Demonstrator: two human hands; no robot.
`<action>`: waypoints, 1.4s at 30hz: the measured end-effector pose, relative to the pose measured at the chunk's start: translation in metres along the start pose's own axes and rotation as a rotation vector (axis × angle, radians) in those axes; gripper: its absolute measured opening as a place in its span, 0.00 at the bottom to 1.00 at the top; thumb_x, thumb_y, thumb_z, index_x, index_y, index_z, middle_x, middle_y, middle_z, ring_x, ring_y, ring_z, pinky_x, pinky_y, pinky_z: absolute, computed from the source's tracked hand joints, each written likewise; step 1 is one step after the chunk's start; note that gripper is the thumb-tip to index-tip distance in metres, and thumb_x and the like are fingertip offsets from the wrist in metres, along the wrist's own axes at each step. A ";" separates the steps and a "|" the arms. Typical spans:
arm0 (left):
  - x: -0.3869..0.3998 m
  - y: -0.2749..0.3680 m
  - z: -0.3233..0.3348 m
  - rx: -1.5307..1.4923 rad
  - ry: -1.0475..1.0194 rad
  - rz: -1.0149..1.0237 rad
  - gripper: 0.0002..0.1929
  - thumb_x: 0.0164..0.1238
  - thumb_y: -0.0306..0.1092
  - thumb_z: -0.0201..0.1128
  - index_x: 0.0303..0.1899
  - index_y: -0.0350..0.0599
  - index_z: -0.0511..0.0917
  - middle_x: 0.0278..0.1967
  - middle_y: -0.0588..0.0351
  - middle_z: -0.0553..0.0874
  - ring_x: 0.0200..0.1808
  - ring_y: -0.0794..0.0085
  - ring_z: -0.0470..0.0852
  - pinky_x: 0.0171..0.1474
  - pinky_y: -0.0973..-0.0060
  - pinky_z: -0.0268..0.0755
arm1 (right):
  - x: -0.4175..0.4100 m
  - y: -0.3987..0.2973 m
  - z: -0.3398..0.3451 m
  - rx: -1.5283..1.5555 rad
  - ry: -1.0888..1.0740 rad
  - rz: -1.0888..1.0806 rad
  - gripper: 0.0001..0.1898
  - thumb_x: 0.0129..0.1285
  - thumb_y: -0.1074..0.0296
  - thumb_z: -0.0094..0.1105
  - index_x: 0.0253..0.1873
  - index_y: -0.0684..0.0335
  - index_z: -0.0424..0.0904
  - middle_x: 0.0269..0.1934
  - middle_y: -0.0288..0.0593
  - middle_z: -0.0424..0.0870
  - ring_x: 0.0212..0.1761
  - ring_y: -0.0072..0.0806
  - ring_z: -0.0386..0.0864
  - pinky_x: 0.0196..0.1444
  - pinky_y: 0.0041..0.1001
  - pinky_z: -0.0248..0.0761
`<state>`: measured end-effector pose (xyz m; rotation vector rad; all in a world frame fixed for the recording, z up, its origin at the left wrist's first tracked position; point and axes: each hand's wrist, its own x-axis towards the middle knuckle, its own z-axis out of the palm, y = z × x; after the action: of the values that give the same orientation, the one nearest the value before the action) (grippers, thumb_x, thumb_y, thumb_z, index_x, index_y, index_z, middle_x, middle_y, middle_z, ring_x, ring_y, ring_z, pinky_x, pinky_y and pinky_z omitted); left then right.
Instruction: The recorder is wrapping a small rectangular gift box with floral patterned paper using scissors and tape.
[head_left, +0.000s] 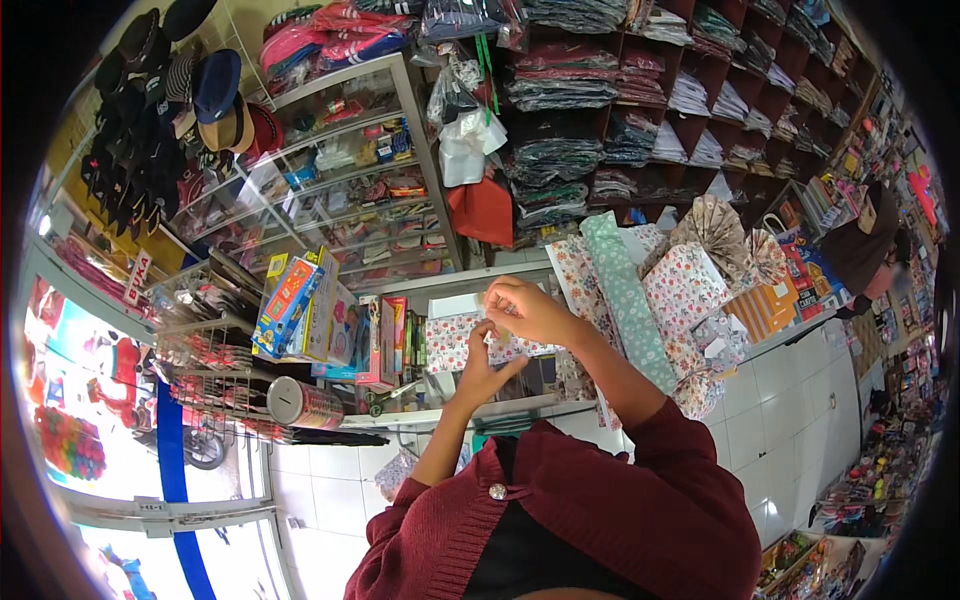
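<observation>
Both hands are close together above a flat piece of white paper with a red floral print (448, 349), on the glass-topped counter (525, 388). My right hand (531, 311) is bent at the wrist with its fingertips drawn together. Just below and left of it, my left hand (484, 369) has its thumb apart from its curled fingers. A small yellowish thing (502, 336), perhaps tape, shows between the hands; which hand holds it is unclear. Green-handled scissors (379, 407) lie to the left of the floral paper.
Green floral wrap (624, 300) and pleated floral paper pieces (686, 274) lie to the right on the counter. At left stand boxed toys (296, 304), a cylindrical tin (300, 403) and a wire rack (214, 367). Behind are shelves of bagged clothes (562, 90). A person (862, 244) seems to be at far right.
</observation>
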<state>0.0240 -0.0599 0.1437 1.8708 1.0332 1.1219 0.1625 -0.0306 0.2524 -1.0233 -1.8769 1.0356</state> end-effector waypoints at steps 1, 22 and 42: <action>0.003 -0.005 0.001 -0.002 0.002 0.002 0.33 0.46 0.40 0.66 0.49 0.35 0.56 0.43 0.47 0.70 0.47 0.63 0.69 0.50 0.71 0.60 | 0.000 -0.004 -0.001 0.000 0.001 -0.027 0.05 0.51 0.75 0.53 0.30 0.68 0.67 0.31 0.43 0.68 0.32 0.30 0.73 0.34 0.25 0.69; 0.025 0.015 -0.036 0.201 0.162 0.076 0.28 0.44 0.28 0.62 0.51 0.39 0.63 0.48 0.47 0.68 0.51 0.59 0.66 0.54 0.70 0.57 | -0.003 -0.017 -0.027 -0.124 0.031 -0.067 0.06 0.53 0.72 0.53 0.33 0.67 0.68 0.34 0.41 0.71 0.36 0.26 0.74 0.31 0.23 0.71; 0.025 0.028 -0.019 -0.267 -0.218 -0.019 0.35 0.42 0.30 0.66 0.55 0.46 0.56 0.45 0.55 0.72 0.49 0.71 0.70 0.52 0.72 0.62 | -0.002 -0.007 -0.034 -0.342 0.063 -0.149 0.05 0.53 0.72 0.52 0.31 0.67 0.67 0.32 0.42 0.70 0.36 0.35 0.71 0.39 0.27 0.63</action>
<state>0.0217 -0.0466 0.1839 1.7198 0.7388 0.9680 0.1913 -0.0246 0.2715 -1.0721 -2.0868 0.6017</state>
